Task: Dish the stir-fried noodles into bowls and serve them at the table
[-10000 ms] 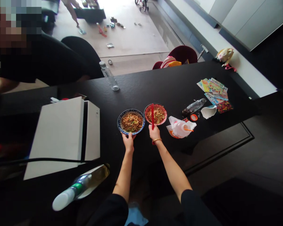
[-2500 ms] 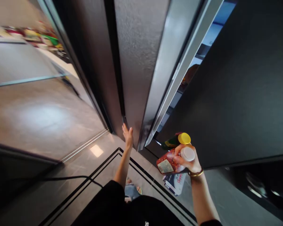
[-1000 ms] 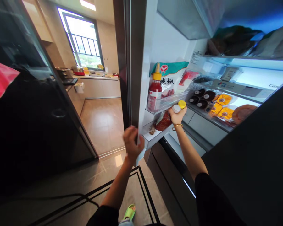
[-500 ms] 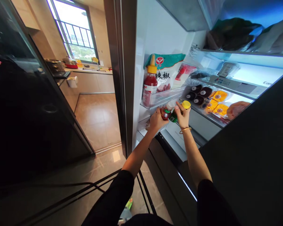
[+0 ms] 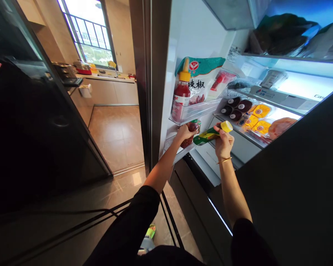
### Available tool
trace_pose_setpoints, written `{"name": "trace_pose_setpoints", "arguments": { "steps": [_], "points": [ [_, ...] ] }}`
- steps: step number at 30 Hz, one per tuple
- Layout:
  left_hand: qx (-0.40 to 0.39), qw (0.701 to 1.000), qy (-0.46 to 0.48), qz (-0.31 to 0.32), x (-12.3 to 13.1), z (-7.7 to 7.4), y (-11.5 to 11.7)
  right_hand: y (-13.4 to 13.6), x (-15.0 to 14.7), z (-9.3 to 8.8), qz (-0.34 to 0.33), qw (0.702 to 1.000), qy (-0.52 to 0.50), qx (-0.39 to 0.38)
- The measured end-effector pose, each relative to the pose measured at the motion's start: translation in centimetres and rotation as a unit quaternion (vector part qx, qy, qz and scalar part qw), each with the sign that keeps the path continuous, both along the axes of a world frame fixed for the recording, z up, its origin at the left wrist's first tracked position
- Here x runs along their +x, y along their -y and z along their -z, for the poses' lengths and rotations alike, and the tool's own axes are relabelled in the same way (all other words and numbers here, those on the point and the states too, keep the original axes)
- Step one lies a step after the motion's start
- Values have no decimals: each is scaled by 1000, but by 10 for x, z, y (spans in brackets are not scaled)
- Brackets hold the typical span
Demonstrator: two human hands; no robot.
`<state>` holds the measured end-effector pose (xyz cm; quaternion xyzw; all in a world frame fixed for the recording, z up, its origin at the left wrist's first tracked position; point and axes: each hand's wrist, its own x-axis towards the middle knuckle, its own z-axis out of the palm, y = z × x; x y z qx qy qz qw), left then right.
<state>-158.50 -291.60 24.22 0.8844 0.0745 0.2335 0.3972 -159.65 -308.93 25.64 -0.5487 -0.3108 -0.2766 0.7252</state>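
My left hand (image 5: 184, 133) is closed around a jar of dark red sauce (image 5: 193, 127) at the lower shelf of the fridge door (image 5: 183, 155). To its right, my right hand (image 5: 224, 143) grips a green bottle with a yellow cap (image 5: 207, 136). The bottle is tilted, its cap up to the right and its base toward the jar. Just above the left hand, the upper door shelf (image 5: 195, 111) holds a red sauce bottle with a yellow nozzle (image 5: 181, 94) and a white and teal bag (image 5: 201, 79). My left fingers partly hide the jar.
Inside the fridge, dark bottles (image 5: 235, 109) and orange-yellow packs (image 5: 261, 118) lie on a shelf at the right. Bags (image 5: 283, 35) fill the top shelf. The dark right fridge door (image 5: 302, 177) stands close to my right arm. A kitchen counter (image 5: 108, 77) is at the far left.
My hands have moved apart. The left has lowered the jar into the lower door shelf, while the right has drawn the green bottle right and tipped it over.
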Motion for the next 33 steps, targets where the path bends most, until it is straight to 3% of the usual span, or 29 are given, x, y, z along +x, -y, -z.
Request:
{"name": "trace_pose_setpoints", "arguments": {
  "steps": [5, 8, 11, 14, 16, 18, 21, 24, 27, 30, 33],
  "points": [
    [17, 985, 150, -78, -76, 2, 17, -31, 5, 12, -43, 998, -32, -42],
    [30, 961, 270, -44, -130, 8, 25, -59, 16, 25, -114, 985, -56, -114],
    [59, 929, 366, -21, -167, 13, 16, -89, 17, 39, -183, 962, -97, -181],
    [53, 868, 473, -141, -178, 18, -13, -107, 2, 50, -210, 933, -100, -274],
    [4, 845, 482, -231, -172, 21, -39, -107, -12, 54, -207, 913, -55, -347],
    [-61, 866, 424, -258, -160, 24, -65, -100, -25, 54, -198, 888, -6, -414],
    [-128, 923, 298, -209, -144, 28, -90, -87, -34, 45, -210, 856, 19, -473],
    [-135, 938, 239, -211, -140, 29, -93, -79, -35, 32, -262, 853, -13, -450],
    [-123, 934, 247, -225, -149, 27, -78, -58, -49, 17, -245, 891, -82, -372],
    [-114, 936, 260, -207, -163, 28, -51, -15, -90, 8, -130, 945, -92, -285],
    [-99, 944, 261, -176, -175, 30, -14, 27, -142, 10, 38, 992, -47, -114]
  ]
}}
